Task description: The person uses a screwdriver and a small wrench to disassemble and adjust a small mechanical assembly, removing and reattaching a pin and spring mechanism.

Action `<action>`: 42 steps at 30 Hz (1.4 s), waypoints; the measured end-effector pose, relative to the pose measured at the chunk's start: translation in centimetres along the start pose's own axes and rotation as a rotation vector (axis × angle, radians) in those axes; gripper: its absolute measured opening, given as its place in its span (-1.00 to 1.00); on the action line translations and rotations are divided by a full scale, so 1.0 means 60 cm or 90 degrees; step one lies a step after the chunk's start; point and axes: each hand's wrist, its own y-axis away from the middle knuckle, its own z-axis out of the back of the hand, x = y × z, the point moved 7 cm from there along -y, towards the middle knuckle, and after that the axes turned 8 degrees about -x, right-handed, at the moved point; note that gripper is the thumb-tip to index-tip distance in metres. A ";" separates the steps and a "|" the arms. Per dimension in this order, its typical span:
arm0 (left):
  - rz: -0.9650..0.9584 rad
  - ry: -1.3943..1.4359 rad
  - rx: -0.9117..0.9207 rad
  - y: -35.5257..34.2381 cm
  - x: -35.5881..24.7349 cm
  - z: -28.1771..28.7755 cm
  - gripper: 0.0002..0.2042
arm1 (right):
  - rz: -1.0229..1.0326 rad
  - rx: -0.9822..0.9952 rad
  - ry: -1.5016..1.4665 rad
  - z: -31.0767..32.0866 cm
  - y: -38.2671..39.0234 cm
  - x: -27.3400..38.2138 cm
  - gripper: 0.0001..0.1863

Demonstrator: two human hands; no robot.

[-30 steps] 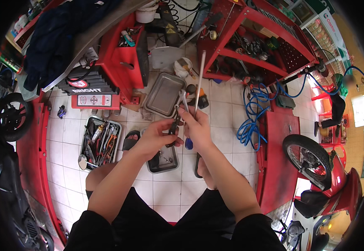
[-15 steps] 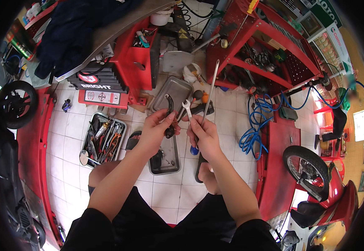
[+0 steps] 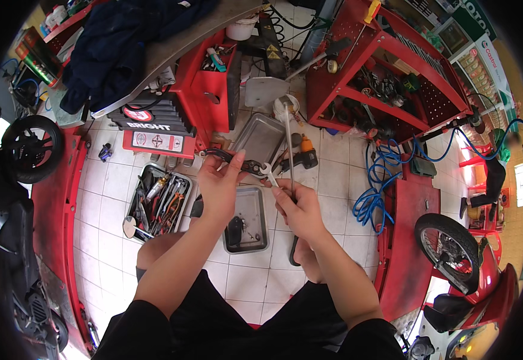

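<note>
My left hand (image 3: pixel 219 183) grips a curved black metal part (image 3: pixel 246 164), now lying nearly level. My right hand (image 3: pixel 297 210) holds an open-end wrench (image 3: pixel 270 173) and a long thin metal rod (image 3: pixel 290 147) standing upward. The wrench head is at the right end of the black part; whether they touch I cannot tell. Below my hands lies a steel tray (image 3: pixel 251 245) with small dark parts in it. Behind them sits another steel tray (image 3: pixel 255 129), with a black and orange power drill (image 3: pixel 305 158) to its right.
A tray of tools (image 3: pixel 144 216) lies left of my knees. Blue hose (image 3: pixel 369 204) coils at right. Red cabinets (image 3: pixel 327 90) stand ahead, red platforms (image 3: pixel 57 240) flank me with motorbikes. A dark cloth (image 3: pixel 111 48) covers a bench. A person's dark-clothed leg (image 3: pixel 486 192) shows far right.
My left hand has turned the black part from upright to nearly level and raised it slightly. My right hand has moved a little rightward and down with the wrench and rod.
</note>
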 end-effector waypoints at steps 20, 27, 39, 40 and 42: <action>-0.360 -0.079 0.267 0.078 -0.044 -0.057 -0.81 | 0.007 -0.142 -0.196 -0.004 0.015 0.021 -0.72; -0.057 0.031 0.195 0.037 0.010 -0.023 -0.78 | 0.002 -0.121 -0.230 -0.007 0.016 0.025 -0.69; 0.115 0.181 0.224 0.043 0.033 -0.039 -0.73 | -0.172 -0.080 -0.495 -0.016 0.012 0.000 -0.72; 0.108 0.191 0.233 0.042 0.029 -0.041 -0.73 | -0.179 -0.073 -0.494 -0.016 0.011 -0.001 -0.72; 0.101 0.200 0.242 0.035 0.026 -0.040 -0.72 | -0.156 -0.067 -0.451 -0.013 0.009 -0.003 -0.70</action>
